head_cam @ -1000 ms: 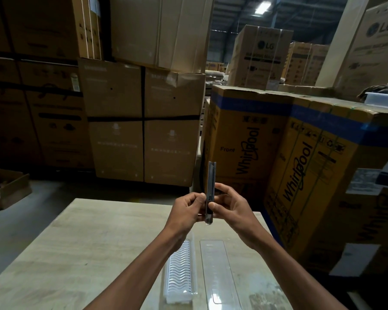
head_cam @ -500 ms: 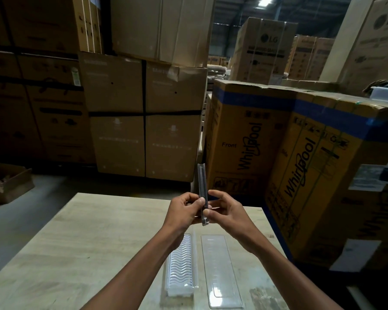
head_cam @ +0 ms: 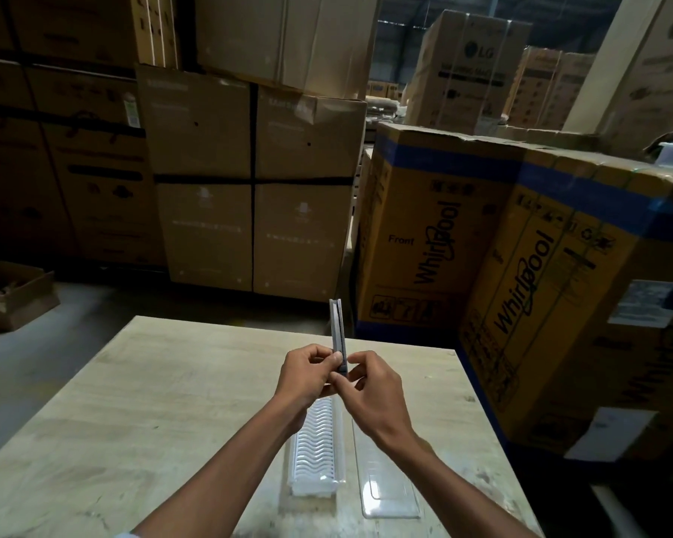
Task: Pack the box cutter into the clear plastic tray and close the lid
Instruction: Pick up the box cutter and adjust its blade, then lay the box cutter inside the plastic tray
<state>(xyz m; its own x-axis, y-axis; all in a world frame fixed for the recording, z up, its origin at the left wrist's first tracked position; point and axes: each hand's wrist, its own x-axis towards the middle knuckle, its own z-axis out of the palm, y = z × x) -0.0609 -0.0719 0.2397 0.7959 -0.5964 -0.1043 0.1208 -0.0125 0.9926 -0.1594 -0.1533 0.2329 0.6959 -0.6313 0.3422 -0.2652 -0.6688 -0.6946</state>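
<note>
A slim grey box cutter [head_cam: 337,328] stands upright above the wooden table [head_cam: 164,382], edge-on to me. My left hand [head_cam: 307,372] pinches its lower end from the left and my right hand [head_cam: 370,386] pinches it from the right. Below my hands the clear plastic tray lies open on the table: its ribbed white half [head_cam: 317,448] is on the left, and its flat clear lid [head_cam: 387,487] lies beside it on the right. The cutter's bottom tip is hidden by my fingers.
Tall cardboard appliance boxes [head_cam: 436,234] stand close behind and to the right of the table. More stacked cartons [head_cam: 249,196] line the back across a strip of grey floor. An open carton [head_cam: 12,293] sits on the floor at the far left.
The cutter and both hands have shifted slightly left and lower in view as my head tilted down. Both hands keep their grip on it.
</note>
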